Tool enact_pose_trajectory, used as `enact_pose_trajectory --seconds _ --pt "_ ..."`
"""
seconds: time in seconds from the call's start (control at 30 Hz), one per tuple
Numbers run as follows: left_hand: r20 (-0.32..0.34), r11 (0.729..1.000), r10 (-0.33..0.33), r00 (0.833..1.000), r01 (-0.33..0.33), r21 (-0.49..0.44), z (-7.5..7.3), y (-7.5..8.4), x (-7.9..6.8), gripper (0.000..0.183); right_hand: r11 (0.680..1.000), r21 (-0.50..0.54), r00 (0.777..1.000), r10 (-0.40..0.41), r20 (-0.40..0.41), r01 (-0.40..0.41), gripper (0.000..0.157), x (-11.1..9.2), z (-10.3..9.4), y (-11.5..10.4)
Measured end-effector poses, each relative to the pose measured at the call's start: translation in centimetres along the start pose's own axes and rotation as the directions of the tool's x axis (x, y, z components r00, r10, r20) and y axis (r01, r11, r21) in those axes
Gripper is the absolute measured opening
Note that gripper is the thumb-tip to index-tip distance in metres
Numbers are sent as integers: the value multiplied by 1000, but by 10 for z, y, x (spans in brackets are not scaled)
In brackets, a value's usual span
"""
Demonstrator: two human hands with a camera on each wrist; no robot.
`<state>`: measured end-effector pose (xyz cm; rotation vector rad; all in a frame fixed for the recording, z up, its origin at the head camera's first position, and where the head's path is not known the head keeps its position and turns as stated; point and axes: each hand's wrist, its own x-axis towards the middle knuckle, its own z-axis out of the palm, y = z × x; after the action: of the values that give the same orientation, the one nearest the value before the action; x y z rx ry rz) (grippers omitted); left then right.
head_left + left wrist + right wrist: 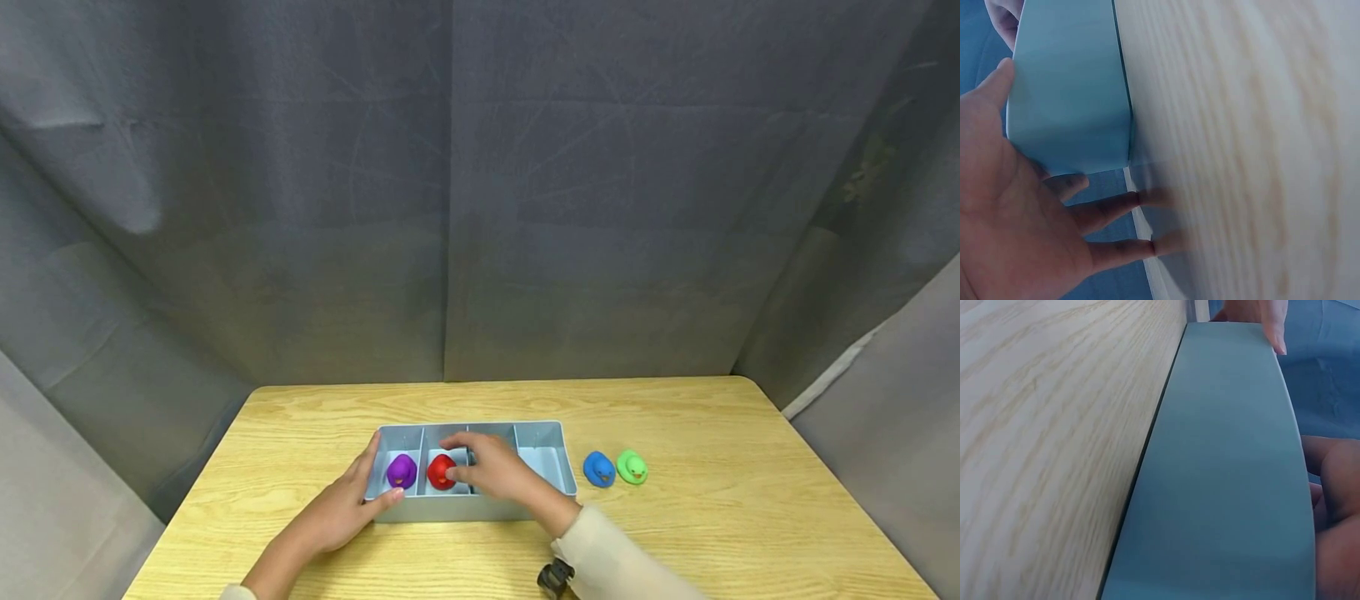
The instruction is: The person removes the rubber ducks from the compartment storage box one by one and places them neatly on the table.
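A grey-blue divided box point(551, 454) stands on the table, its compartments in a row. In its leftmost compartment sits a purple toy duck point(402, 471), and a red toy duck point(440, 472) sits in the one beside it. My left hand point(341, 508) holds the box's left end, thumb over the front rim and fingers along the end wall; the left wrist view shows the fingers spread at the corner. Over the red duck reaches my right hand point(495, 467), thumb at the duck's right side and index finger stretched out above it. The right hand partly hides the third compartment.
A blue toy duck point(599, 469) and a green toy duck point(632, 467) stand side by side on the wooden table point(712, 508), just right of the box. Grey curtains point(450, 208) hang behind the table and along both sides. The right arm wears a black wristwatch point(555, 577).
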<state>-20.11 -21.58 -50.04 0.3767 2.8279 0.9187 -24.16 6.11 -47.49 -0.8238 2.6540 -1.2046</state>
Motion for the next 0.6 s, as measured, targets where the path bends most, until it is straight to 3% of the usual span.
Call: enact_pose_trajectory --seconds 0.27,0.6 --pt "8 1000 -9 1000 9 -2 0 -1 1 99 999 -46 1000 1 -7 -1 40 4 8 -1" --pt "7 1000 -8 1000 8 4 1 -2 0 99 983 -179 999 21 -40 -28 36 8 15 -6"
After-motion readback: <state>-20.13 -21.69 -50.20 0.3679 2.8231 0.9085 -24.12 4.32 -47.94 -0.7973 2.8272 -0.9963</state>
